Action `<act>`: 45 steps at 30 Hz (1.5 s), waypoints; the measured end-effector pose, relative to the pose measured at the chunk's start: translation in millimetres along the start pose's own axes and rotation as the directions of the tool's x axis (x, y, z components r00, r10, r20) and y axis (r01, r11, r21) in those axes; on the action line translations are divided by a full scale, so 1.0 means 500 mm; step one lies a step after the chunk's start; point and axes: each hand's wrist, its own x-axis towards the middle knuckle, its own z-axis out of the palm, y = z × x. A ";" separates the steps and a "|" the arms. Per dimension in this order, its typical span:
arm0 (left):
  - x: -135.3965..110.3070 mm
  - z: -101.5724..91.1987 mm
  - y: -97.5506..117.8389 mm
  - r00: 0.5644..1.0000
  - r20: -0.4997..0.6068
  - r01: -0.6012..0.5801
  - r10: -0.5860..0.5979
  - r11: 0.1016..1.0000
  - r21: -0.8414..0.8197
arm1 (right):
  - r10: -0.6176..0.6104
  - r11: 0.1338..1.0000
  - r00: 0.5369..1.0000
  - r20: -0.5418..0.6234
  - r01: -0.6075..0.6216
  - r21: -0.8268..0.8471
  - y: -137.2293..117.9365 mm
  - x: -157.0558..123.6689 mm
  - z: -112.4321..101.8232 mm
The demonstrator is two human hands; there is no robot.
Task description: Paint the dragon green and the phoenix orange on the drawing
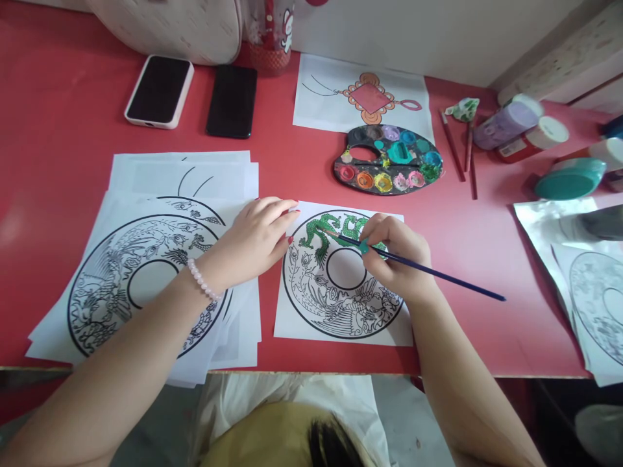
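My right hand [392, 256] is closed in a pinch on a thin blue paintbrush [438, 272], whose tip rests on the green-painted dragon at the top of a round line drawing on a white sheet [341, 311]. My left hand [256, 237] lies flat with fingers stretched out, pressing the sheet's left edge; a pink bead bracelet circles its wrist. The lower part of the ring drawing is black and white.
A dark paint palette [389, 161] with coloured wells sits beyond the sheet. A stack of printed drawings [146, 272] lies left, more sheets [584, 285] right. Two phones [159, 89], spare brushes [457, 152] and paint bottles [530, 126] sit at the back. The red table's front edge is near me.
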 end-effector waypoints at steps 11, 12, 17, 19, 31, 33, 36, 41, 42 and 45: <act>-0.001 0.003 -0.002 0.999 -0.033 -0.004 0.002 0.999 -0.050 | -0.042 0.999 0.999 -0.013 0.041 -0.010 -0.011 0.009 0.000; -0.001 0.004 -0.002 0.999 -0.038 -0.002 0.000 0.999 -0.050 | -0.041 0.999 0.999 -0.011 0.041 -0.014 -0.012 0.010 0.001; -0.003 0.005 -0.003 0.999 -0.047 -0.011 0.010 1.000 -0.018 | -0.036 0.998 0.999 -0.034 0.035 -0.045 -0.014 0.011 0.005; -0.002 0.004 -0.002 0.998 -0.056 -0.017 0.016 1.000 -0.012 | -0.025 0.998 1.000 -0.017 0.024 -0.058 -0.013 0.010 0.008; -0.002 0.004 -0.003 0.996 -0.085 -0.026 0.024 0.999 -0.028 | -0.026 0.992 1.000 0.009 0.027 -0.124 -0.013 0.011 0.011; -0.003 0.003 -0.003 0.997 -0.074 -0.021 0.020 1.000 -0.015 | -0.019 0.989 1.000 -0.001 0.019 -0.144 -0.014 0.011 0.011; -0.003 0.002 -0.001 0.998 -0.054 -0.013 0.013 1.000 -0.003 | -0.026 0.990 0.999 -0.030 0.021 -0.143 -0.013 0.010 0.011; -0.003 -0.001 -0.001 0.997 -0.070 -0.014 0.012 1.000 -0.017 | -0.023 0.996 0.999 0.023 0.024 -0.081 -0.009 0.007 0.014; -0.003 -0.002 -0.001 0.997 -0.074 -0.015 0.013 1.000 -0.021 | -0.018 0.996 1.000 0.018 0.020 -0.082 -0.008 0.006 0.015; -0.003 -0.001 -0.003 0.997 -0.080 -0.017 0.014 0.999 -0.028 | -0.018 0.997 1.000 -0.010 0.017 -0.081 -0.005 0.004 0.018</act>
